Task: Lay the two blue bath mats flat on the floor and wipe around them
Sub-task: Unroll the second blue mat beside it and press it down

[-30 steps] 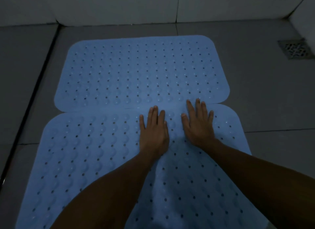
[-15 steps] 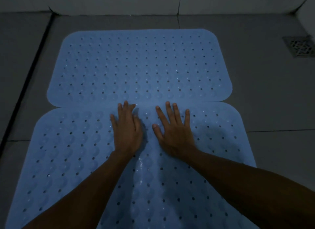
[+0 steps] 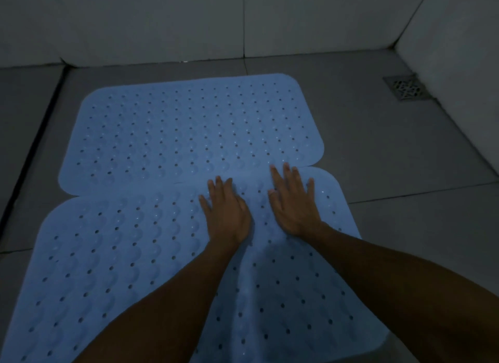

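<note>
Centre frame, both hands lie flat with fingers straight on the near mat (image 3: 113, 268): left hand (image 3: 226, 214), right hand (image 3: 294, 206). Far mat (image 3: 189, 130) lies directly ahead, long axis left-right; right fingertips are closer to the seam.

I see the far blue mat (image 3: 189, 130) lying flat on the floor, dotted with holes; the near blue mat (image 3: 121, 254) lies flat too, their long edges touching.
</note>
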